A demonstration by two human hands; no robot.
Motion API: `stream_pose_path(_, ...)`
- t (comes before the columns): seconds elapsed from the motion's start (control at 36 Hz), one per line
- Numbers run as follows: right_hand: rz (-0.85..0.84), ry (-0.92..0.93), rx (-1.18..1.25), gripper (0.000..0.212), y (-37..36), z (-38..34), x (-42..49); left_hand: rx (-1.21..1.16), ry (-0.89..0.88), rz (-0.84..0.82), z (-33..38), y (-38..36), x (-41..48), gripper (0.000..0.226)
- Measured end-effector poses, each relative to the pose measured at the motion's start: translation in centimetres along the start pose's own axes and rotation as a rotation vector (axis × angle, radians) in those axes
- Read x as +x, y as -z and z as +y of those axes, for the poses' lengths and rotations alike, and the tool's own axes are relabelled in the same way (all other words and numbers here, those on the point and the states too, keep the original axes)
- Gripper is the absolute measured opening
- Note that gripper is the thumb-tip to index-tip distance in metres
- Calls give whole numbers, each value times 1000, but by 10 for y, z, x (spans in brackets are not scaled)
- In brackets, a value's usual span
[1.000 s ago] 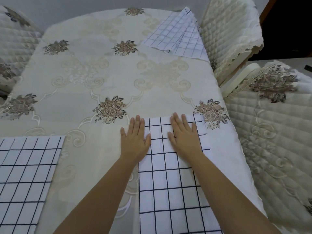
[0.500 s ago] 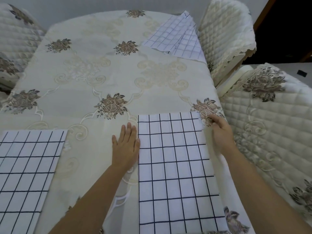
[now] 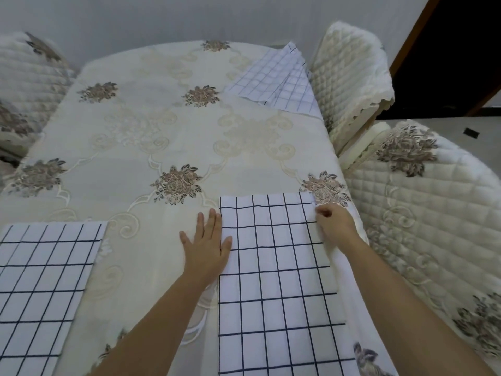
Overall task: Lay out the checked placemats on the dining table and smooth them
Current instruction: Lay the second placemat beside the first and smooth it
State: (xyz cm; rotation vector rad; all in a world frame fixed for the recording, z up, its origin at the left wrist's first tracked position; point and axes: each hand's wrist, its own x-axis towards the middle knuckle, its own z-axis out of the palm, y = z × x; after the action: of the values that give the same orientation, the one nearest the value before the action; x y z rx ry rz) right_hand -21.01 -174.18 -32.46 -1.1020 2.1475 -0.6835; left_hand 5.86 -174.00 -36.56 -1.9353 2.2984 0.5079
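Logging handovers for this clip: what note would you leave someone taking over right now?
Left hand: open, flat on the tablecloth, thumb on the left edge of the near right placemat.
Right hand: curled, pinching that mat's far right corner.
Near left placemat lies flat, done.
Far placemat lies rumpled, partly folded, by the far right edge.
Left: smooth the near right one, then spread the far one.

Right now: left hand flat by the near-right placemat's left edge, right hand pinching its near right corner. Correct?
Not quite. In the head view the right hand pinches the far right corner of the near-right placemat, not the near one. The left hand does lie flat by its left edge.
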Motion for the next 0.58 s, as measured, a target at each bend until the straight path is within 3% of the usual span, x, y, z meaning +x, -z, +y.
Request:
stream_pose_path(0.17, -46, -91, 67, 20, 2, 0, 7, 76, -7, -9, 1, -1, 0, 90)
stream_pose_path(0.28, -70, -155, 17, 20, 3, -5, 11, 89, 1, -35, 4, 3, 1, 104)
stream_pose_path(0.58, -74, -238, -101, 19, -3, -20, 18, 137, 4, -68, 6, 7, 1, 97)
